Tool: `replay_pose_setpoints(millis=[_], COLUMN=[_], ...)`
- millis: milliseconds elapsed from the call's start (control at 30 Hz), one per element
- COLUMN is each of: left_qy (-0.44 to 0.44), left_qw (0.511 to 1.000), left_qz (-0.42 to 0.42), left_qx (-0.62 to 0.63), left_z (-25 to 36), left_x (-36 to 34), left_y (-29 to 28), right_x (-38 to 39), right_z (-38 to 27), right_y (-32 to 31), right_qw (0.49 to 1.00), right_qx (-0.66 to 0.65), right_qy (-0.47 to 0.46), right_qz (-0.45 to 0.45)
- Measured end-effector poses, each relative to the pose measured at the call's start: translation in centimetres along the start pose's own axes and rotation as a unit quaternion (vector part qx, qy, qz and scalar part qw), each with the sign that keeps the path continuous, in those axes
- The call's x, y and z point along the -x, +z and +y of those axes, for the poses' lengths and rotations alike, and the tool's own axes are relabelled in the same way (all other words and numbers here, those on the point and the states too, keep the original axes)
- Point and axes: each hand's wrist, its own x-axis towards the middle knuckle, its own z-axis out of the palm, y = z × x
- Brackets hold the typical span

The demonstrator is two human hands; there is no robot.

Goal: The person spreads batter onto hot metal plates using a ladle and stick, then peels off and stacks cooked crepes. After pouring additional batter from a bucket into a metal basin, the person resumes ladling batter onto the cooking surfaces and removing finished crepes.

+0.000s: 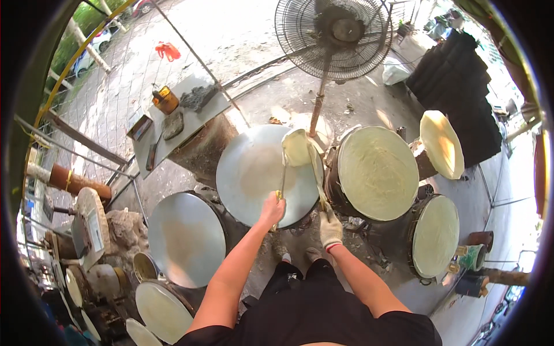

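Observation:
My left hand, bare, is closed around the yellow handle of a long thin metal spatula. Its blade reaches up to a pale, thin, crepe-like sheet at the far right of the round grey griddle before me. That sheet is bunched at the top, and a narrow strip of it runs down the griddle's right rim. At the strip's lower end, my right hand, in a whitish cloth glove, appears closed on it; the fingertips are partly hidden. Most of the griddle's surface shows bare metal.
To the right, two round griddles carry pale sheets, and another pale disc stands tilted behind. A bare griddle is at the left. A large fan rises beyond. The low table at far left bears an orange container.

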Motion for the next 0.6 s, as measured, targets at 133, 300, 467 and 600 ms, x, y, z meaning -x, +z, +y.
replay_pose_setpoints(millis=[133,300,467,600], left_qy=[0.056,-0.013,0.016,-0.016], left_qw=[0.986,0.97,0.958,0.955], left_qz=[0.005,-0.021,-0.048,-0.027], left_qx=[-0.154,-0.242,-0.281,-0.294], left_z=[-2.6,-2.6,-3.5,-4.7], left_x=[-3.6,-5.5,-5.0,-5.1], left_y=[-2.7,-7.8,-10.6,-12.1], right_x=[-1.3,-4.2,-0.9,-2.4], right_z=[-3.7,-6.5,-4.4,-10.2], right_y=[2.8,4.6,8.4,6.5], right_qw=[0.999,0.966,0.998,0.927], right_qx=[-0.029,-0.236,0.003,-0.297], right_qy=[0.03,0.091,0.032,0.205], right_qz=[-0.014,-0.052,0.048,-0.1])
